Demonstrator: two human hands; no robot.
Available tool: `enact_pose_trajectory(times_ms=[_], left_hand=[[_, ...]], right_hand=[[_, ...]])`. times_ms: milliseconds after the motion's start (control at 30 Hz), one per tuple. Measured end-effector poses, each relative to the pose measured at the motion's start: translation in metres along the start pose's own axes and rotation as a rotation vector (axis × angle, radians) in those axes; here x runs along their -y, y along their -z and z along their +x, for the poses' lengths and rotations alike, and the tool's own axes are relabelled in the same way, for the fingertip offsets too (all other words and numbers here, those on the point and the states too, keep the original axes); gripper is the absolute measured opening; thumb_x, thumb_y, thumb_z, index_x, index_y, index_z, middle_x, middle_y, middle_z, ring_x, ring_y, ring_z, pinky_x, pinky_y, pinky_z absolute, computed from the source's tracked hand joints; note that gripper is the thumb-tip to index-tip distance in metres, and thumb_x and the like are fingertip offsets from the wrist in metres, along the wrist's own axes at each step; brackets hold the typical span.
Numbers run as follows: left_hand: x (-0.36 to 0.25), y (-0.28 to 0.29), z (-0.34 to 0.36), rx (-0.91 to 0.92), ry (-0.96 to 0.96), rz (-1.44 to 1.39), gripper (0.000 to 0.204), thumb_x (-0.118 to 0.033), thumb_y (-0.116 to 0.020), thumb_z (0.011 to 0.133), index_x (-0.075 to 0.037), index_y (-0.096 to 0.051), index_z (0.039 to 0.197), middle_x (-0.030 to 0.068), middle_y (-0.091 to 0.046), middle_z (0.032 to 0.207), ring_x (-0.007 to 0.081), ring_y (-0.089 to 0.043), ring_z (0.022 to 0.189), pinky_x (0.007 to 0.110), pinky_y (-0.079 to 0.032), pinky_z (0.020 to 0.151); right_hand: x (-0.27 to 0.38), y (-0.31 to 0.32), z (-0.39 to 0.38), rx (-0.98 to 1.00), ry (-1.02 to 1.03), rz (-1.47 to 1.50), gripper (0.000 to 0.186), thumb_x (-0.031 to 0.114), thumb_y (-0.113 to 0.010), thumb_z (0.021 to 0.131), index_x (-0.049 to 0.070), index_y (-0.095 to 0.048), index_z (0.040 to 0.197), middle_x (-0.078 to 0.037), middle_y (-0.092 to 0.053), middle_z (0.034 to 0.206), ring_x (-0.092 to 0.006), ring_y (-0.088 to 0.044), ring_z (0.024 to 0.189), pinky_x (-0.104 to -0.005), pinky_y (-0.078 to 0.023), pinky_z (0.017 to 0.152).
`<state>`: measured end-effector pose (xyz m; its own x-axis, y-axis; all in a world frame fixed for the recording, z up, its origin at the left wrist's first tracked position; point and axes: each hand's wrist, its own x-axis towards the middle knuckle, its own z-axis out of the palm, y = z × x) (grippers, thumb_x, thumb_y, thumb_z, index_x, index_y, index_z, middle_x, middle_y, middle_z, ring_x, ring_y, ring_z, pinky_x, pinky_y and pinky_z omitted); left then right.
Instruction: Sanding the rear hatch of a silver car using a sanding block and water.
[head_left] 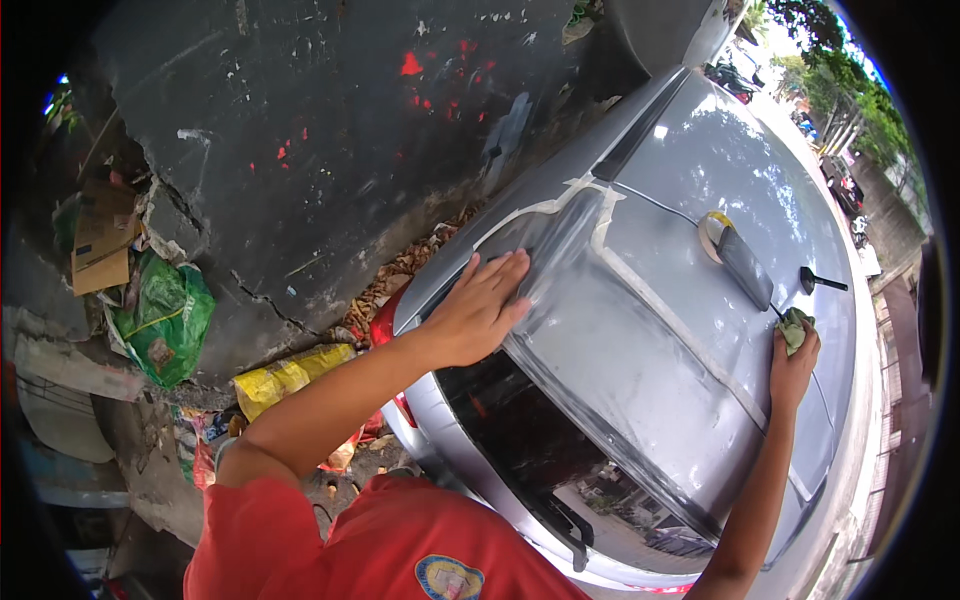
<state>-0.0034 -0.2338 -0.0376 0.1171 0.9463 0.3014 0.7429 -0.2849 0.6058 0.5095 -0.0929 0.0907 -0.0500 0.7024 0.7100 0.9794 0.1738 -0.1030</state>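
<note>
A silver-grey car [680,350] stands in front of me, its roof reaching away from the rear window. My left hand [482,305] lies on the left rear corner of the roof, fingers stretched out, on a dull, sanded-looking patch [570,235] bordered by masking tape [665,310]. On the right side of the roof my right hand [795,362] grips a crumpled greenish cloth [795,331]. Just beyond it lie a long dark grey block [745,268], a roll of tape [714,232] partly under the block, and a small black tool [822,281] with a handle.
A cracked dark wall [330,130] with red paint spots runs close along the car's left side. Dry leaves [395,280], a yellow sack [290,378], a green bag [165,320] and cardboard [105,240] lie by it. A street with parked vehicles stretches along the far right.
</note>
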Motion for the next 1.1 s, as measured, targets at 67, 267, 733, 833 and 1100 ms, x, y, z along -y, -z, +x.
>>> enact_pose_trajectory(times_ms=[67,267,733,833,1100], left_hand=[[0.005,-0.002,0.009,-0.02,-0.011,0.016,0.066,-0.042,-0.034,0.111,0.001,-0.031,0.16,0.0186,-0.031,0.168,0.029,-0.022,0.158,0.048,-0.007,0.13],[0.019,-0.002,0.067,-0.033,-0.063,-0.182,0.07,-0.044,-0.035,0.11,0.004,-0.028,0.16,0.0215,-0.03,0.167,0.0284,-0.022,0.158,0.048,-0.008,0.13],[-0.013,-0.005,0.036,-0.029,-0.037,-0.169,0.07,-0.041,-0.036,0.111,0.007,-0.026,0.16,0.0256,-0.021,0.169,0.0323,-0.014,0.16,0.044,-0.007,0.131],[-0.025,0.001,0.033,-0.02,0.002,-0.16,0.072,-0.043,-0.034,0.111,0.008,-0.024,0.16,0.0271,-0.019,0.169,0.0328,-0.012,0.16,0.044,-0.007,0.131],[-0.036,-0.009,0.073,-0.065,0.035,-0.178,0.075,-0.045,-0.032,0.111,0.012,-0.023,0.158,0.0298,-0.018,0.168,0.0364,-0.015,0.159,0.043,-0.011,0.13]], right_hand=[[0.002,0.0,0.003,0.027,0.015,0.013,0.047,0.025,-0.068,0.097,0.003,-0.053,0.136,-0.022,-0.055,0.14,-0.0424,-0.055,0.13,-0.0474,-0.045,0.108],[-0.001,-0.006,0.008,0.022,0.014,0.002,0.048,0.027,-0.068,0.097,0.003,-0.053,0.137,-0.022,-0.055,0.14,-0.0422,-0.054,0.131,-0.0474,-0.044,0.109],[-0.008,-0.002,0.003,0.023,0.035,0.031,0.049,0.028,-0.069,0.098,0.003,-0.053,0.137,-0.024,-0.054,0.141,-0.0429,-0.053,0.131,-0.048,-0.043,0.109],[-0.005,-0.001,0.003,0.015,0.047,0.023,0.048,0.028,-0.069,0.098,0.003,-0.054,0.136,-0.024,-0.055,0.139,-0.0435,-0.054,0.13,-0.048,-0.044,0.108],[-0.004,-0.003,0.002,0.018,0.045,0.015,0.048,0.027,-0.069,0.098,0.003,-0.053,0.136,-0.024,-0.055,0.138,-0.0432,-0.055,0.128,-0.0482,-0.044,0.107]])
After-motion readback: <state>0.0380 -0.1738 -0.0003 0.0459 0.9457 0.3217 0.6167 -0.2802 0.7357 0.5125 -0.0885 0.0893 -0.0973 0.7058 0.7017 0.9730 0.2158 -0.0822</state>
